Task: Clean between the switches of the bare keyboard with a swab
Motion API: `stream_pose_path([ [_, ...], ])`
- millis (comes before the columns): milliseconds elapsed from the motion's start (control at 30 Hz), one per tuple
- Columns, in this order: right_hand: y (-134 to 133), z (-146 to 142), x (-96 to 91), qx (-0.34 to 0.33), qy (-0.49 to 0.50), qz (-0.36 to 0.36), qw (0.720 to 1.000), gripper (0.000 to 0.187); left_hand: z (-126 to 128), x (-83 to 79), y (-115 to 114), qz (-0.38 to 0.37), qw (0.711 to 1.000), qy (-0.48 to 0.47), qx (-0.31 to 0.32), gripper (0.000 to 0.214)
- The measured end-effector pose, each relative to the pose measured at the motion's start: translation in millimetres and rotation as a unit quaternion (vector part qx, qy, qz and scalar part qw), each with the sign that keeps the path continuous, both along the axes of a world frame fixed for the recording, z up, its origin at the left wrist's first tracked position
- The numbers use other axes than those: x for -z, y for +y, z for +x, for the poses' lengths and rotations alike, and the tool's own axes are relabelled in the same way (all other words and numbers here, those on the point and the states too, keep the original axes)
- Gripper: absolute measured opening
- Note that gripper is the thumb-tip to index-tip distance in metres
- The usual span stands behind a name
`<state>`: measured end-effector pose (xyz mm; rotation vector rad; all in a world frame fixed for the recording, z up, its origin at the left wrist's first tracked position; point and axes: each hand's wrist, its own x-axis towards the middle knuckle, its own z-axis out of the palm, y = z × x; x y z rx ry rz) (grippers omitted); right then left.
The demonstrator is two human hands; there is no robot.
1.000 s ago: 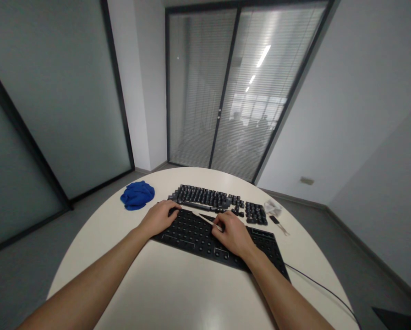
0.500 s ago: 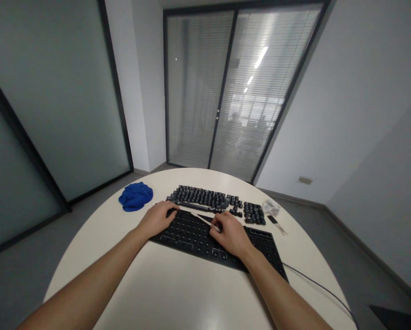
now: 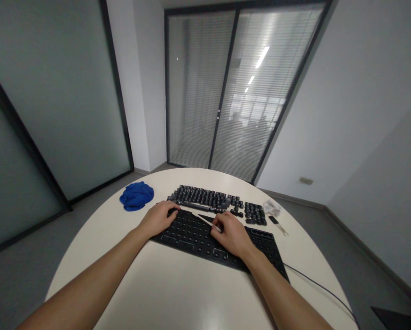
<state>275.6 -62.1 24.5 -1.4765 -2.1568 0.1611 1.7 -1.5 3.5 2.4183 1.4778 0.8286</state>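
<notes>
- Glass-walled office, round white desk, stripped black keyboard base lying across it.
- Left hand presses flat on the base's far-left corner, fingers spread, gripping nothing.
- Right hand pinches a thin pale tool (brush or pick, can't tell).
- I'd keep that bracing steady and use short strokes, away from the pulled keycaps lined up behind.

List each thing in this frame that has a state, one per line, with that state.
Keyboard base: keycaps off, bare switches showing, flat on the table.
Keycaps: removed, laid out in rows behind the base.
Left hand: resting on the base's far left corner.
Right hand: closed on a thin tool, tip over the base.
Blue cloth: crumpled, untouched.
Cable: attached, trailing right.
Keycap puller: lying unused.
</notes>
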Motion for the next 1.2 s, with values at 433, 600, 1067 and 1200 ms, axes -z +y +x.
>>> stream_pose_path([
  [433,-1.2,0.3,-2.6,-0.016,0.007,-0.004,1.0,0.005,-0.3,0.2,-0.1,0.004,1.0,0.006,0.001,0.026],
  [600,-1.4,0.2,-3.4,-0.016,0.005,-0.003,1.0,0.005,-0.2,-0.5,-0.6,0.003,1.0,0.007,0.001,0.025],
  [1067,-0.2,1.7,-1.3,-0.023,0.007,0.001,1.0,0.005,-0.3,0.8,0.4,0.008,1.0,0.005,0.003,0.026],
  [1200,0.2,1.8,-1.6,-0.031,0.003,0.001,1.0,0.005,-1.0,2.1,0.8,0.009,1.0,0.004,0.001,0.026],
])
